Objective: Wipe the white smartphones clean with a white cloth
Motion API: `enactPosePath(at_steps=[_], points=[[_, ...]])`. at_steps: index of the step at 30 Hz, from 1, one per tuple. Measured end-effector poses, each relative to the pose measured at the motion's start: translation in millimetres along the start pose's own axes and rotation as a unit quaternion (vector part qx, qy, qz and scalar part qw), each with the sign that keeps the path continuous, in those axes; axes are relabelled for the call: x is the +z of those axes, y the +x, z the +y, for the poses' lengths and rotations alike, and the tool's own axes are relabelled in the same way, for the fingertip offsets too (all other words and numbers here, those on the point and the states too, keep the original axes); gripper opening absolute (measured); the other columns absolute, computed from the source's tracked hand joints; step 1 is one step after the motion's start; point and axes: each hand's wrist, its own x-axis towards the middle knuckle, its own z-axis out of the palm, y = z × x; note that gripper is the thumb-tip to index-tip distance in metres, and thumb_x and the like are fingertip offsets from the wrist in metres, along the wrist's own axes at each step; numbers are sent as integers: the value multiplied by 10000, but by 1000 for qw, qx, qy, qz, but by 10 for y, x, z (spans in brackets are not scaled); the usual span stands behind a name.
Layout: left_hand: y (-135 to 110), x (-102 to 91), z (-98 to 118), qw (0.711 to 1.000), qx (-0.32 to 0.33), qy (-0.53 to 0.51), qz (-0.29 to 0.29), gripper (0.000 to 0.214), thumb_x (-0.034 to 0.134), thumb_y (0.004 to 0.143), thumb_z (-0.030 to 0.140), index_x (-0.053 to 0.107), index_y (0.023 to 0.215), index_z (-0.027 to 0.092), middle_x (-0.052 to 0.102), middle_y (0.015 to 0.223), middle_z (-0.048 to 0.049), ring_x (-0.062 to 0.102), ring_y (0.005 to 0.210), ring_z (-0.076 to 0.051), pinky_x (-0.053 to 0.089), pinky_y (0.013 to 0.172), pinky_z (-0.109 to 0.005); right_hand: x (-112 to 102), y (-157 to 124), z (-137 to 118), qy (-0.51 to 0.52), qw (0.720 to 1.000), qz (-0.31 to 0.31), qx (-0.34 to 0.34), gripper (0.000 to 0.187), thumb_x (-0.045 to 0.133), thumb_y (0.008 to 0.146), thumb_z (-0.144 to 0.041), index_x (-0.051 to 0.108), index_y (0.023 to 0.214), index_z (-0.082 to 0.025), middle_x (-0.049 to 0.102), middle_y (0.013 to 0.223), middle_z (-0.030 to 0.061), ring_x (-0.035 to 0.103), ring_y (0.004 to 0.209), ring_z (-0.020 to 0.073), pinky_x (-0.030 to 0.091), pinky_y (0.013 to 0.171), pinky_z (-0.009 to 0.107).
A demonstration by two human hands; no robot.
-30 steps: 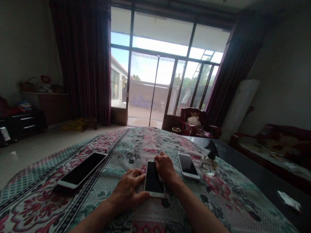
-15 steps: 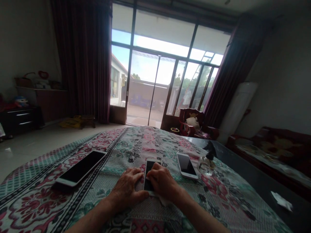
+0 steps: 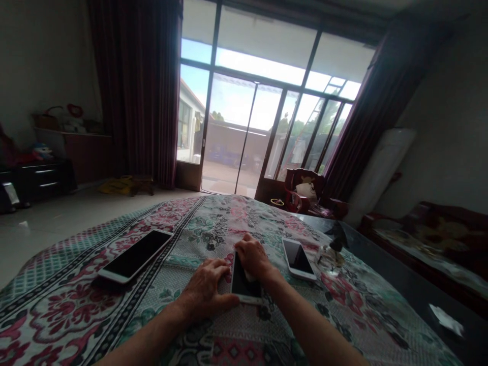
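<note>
A white-framed smartphone with a dark screen lies face up on the patterned tablecloth between my hands. My left hand steadies it from the left, thumb at its lower left corner and fingertips along its left edge. Over the phone's upper part, my right hand is closed and pressed down. A bit of white cloth or tissue shows under that hand; most of it is hidden. To the left lies a larger white-edged smartphone, and to the right another white smartphone, both screen up.
A clear glass bottle with a dark top stands right of the phones. The flowered tablecloth covers most of the table. A crumpled white tissue lies on the dark surface at right. Beyond are a chair and glass doors.
My right hand has slid up the phone toward its far end, uncovering the lower screen. The white cloth moved with it. My left hand stays at the phone's left side; the view shifted slightly.
</note>
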Motion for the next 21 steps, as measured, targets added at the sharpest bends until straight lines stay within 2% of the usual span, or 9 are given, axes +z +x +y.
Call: enactPosePath(at_steps=[6, 13, 16, 21], points=[[3, 23, -31, 1000, 0, 2, 1, 450, 790, 597, 383, 690, 1001, 215, 651, 1170, -54, 558, 1100, -279, 455, 974, -389, -115, -432, -35, 78, 994, -9, -70, 256, 437, 943, -210, 675, 850, -201, 563, 900, 33, 540, 791, 112, 401, 732, 204], [3, 45, -44, 1000, -1, 7, 6, 451, 805, 582, 351, 696, 995, 207, 653, 1165, -60, 553, 1112, -283, 454, 978, -389, -165, -838, -43, 162, 977, -5, -137, 207, 463, 888, -145, 662, 880, -197, 531, 882, 31, 528, 797, 122, 412, 715, 220], [-1, 26, -27, 1000, 0, 5, 4, 454, 805, 592, 359, 693, 1004, 207, 650, 1166, -61, 553, 1112, -280, 451, 981, -390, -160, -864, -41, 174, 977, 16, -125, 203, 462, 884, -135, 654, 845, -187, 529, 855, 29, 526, 787, 123, 413, 709, 221], [-1, 16, -21, 1000, 6, 5, -1, 397, 793, 609, 393, 700, 947, 207, 648, 1162, -67, 550, 1114, -288, 454, 976, -411, -130, -645, 80, 132, 989, 52, -34, 186, 487, 886, -150, 661, 828, -182, 551, 886, 36, 541, 792, 123, 414, 738, 225]])
